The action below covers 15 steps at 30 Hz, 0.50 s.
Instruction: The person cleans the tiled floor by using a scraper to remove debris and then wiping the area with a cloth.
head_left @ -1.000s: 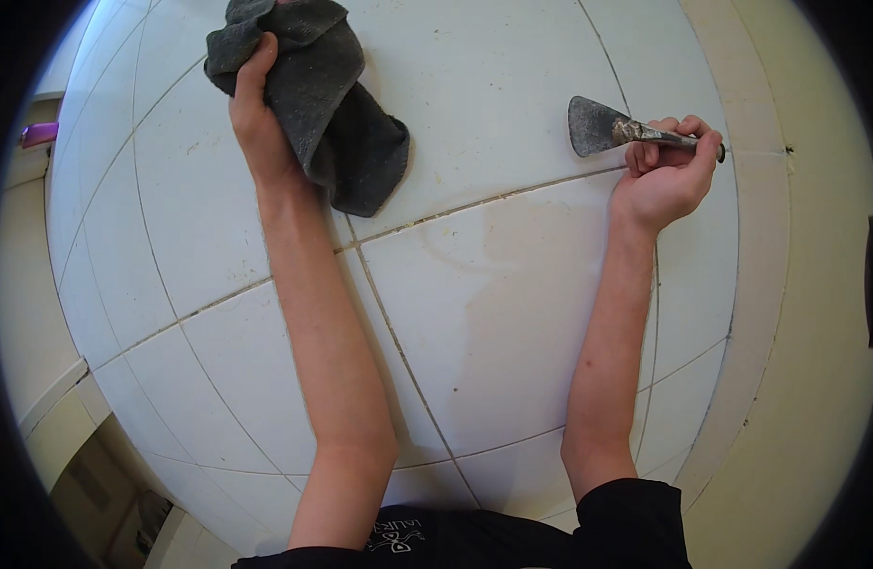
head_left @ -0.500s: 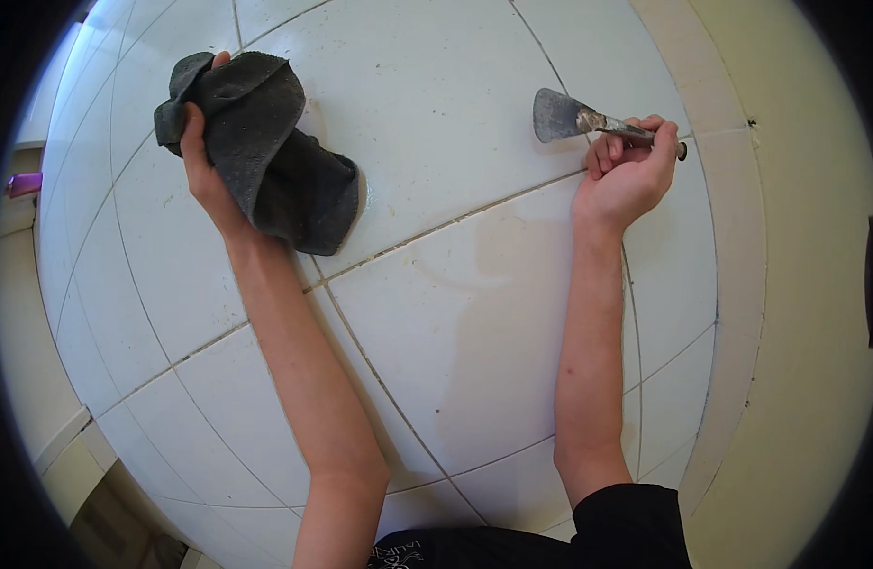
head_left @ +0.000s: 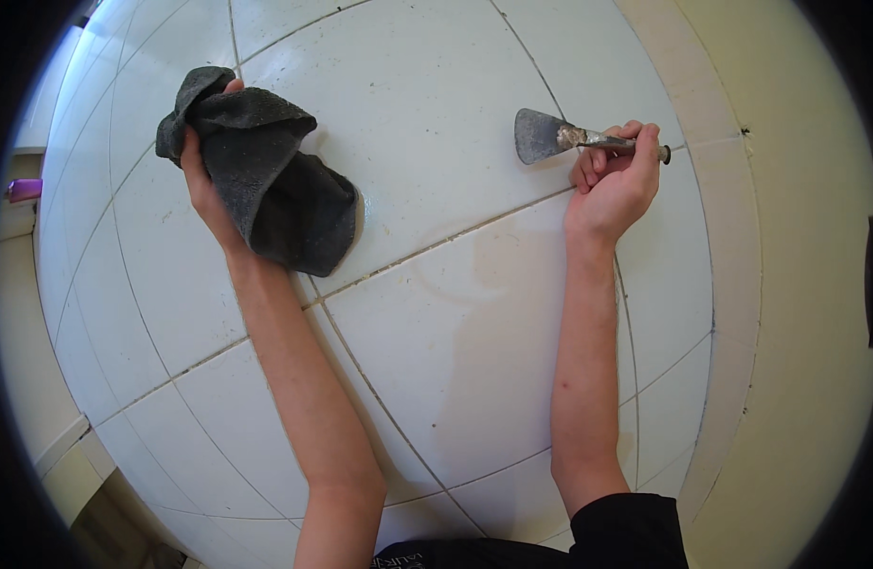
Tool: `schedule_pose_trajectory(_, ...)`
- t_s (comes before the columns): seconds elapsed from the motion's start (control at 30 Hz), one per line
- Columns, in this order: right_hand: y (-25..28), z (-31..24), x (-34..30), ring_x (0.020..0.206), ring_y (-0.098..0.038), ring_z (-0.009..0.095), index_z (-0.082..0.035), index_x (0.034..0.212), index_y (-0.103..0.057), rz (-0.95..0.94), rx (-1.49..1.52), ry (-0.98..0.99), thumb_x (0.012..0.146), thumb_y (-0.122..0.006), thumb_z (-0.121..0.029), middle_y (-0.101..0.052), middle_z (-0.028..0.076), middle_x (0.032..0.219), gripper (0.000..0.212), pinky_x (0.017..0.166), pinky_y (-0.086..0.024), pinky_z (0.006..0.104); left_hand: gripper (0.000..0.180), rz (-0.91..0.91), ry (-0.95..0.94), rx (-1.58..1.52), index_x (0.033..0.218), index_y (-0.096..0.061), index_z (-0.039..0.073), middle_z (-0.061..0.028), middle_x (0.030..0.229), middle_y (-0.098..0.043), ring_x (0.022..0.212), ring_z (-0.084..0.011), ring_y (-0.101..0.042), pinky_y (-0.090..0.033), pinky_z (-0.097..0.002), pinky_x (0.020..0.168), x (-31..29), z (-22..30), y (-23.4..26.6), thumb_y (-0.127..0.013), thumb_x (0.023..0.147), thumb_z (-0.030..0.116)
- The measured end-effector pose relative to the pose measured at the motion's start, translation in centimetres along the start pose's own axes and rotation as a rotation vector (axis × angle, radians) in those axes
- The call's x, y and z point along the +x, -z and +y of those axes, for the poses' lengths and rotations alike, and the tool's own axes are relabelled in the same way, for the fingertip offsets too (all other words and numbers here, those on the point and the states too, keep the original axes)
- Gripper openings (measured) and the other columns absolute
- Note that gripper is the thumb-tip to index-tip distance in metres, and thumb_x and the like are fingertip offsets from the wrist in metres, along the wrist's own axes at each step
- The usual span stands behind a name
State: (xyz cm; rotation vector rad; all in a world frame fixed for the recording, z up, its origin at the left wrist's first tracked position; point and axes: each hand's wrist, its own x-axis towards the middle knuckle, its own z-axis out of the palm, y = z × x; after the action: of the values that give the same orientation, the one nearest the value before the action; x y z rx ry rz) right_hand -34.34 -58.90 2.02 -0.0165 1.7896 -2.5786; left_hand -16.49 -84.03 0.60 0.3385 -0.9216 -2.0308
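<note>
A dark grey cloth [head_left: 299, 204] is bunched in my left hand [head_left: 201, 180], at the upper left. Its loose part drapes over the wrist and hangs to the right, covering most of the palm and fingers. At the upper right my right hand [head_left: 612, 185] is closed around the handle of a scraper [head_left: 541, 137]. The scraper has a wide, worn metal blade that points left, and its handle end sticks out past my fingers on the right. White tiles [head_left: 455, 332] lie beneath both hands, with small dark specks and bits scattered on them.
A beige tile border [head_left: 726, 237] and a cream wall [head_left: 806, 284] run along the right side. At the left edge there is a purple object [head_left: 24, 190] beside pale furniture [head_left: 24, 322]. Brownish grout lines cross the tiles.
Both hands appear slightly lower in the view, and the right hand with its scraper has shifted a little left. The cloth and scraper stay held.
</note>
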Motion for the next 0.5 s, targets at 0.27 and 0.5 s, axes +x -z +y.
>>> schedule_pose_trajectory(0.27,-0.41,1.01,-0.66,0.051,-0.031,0.005,-0.008,0.089,-0.047,-0.115,-0.093,0.078,0.112,-0.036,-0.042,-0.041,-0.003,0.066,0.042,0.045,-0.024,0.0225,0.055,0.068,0.005,0.04,0.139,-0.053,-0.004,-0.0151,0.122,-0.066,0.106,-0.0242,-0.068,-0.06,-0.0405,0.093,-0.27,-0.15,-1.15,-0.039,0.108,0.04)
schedule_pose_trajectory(0.5,-0.26,1.06,-0.7,0.055,-0.033,0.003,-0.008,0.091,-0.05,-0.152,-0.228,0.094,0.113,-0.035,-0.039,-0.041,-0.004,0.07,0.041,0.047,-0.026,0.0213,0.056,0.094,0.018,0.054,0.137,-0.054,-0.004,-0.0149,0.119,-0.067,0.103,-0.0232,-0.068,-0.061,-0.0398,0.089,-0.23,-0.36,-1.26,-0.04,0.108,0.042)
